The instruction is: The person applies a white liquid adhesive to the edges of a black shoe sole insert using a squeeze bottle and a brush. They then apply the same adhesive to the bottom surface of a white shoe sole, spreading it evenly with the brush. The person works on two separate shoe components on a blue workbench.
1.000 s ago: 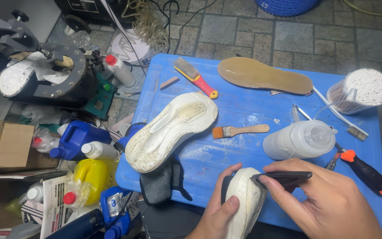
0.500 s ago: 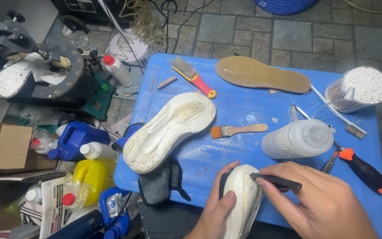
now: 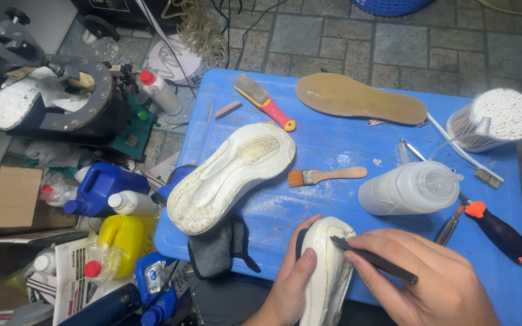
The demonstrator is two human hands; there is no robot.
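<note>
At the near edge of the blue table (image 3: 345, 130), the left hand (image 3: 288, 284) is wrapped around a white shoe (image 3: 327, 271) held sole-up, thumb pressed on its side and fingers hidden beneath; the right hand (image 3: 430, 281) is closed on a thin black tool (image 3: 373, 259), its tip resting against the upper rim of the shoe's sole; just left of the shoe a dark cloth (image 3: 215, 250) hangs over the table's front edge; above that cloth lies a detached white sole (image 3: 231, 175), inner face up and tilted diagonally, its heel past the table's left edge; to its right a small wooden-handled brush (image 3: 327, 176) lies flat, bristles pointing left; further right a translucent squeeze bottle (image 3: 409, 188) rests on its side, and beside it a screwdriver with an orange and black handle (image 3: 499, 232) lies near the right edge; toward the far side, a red and yellow scrubbing brush (image 3: 264, 101) lies at an angle, and a tan rubber outsole (image 3: 360, 98) stretches along the back edge; a clear tub of cotton swabs (image 3: 496, 118) stands at the far right corner; off the table to the left, a yellow jug (image 3: 122, 238) and a blue jug (image 3: 107, 184) stand on the floor, with a dark round machine (image 3: 55, 99) beyond them holding a white shoe part.
</note>
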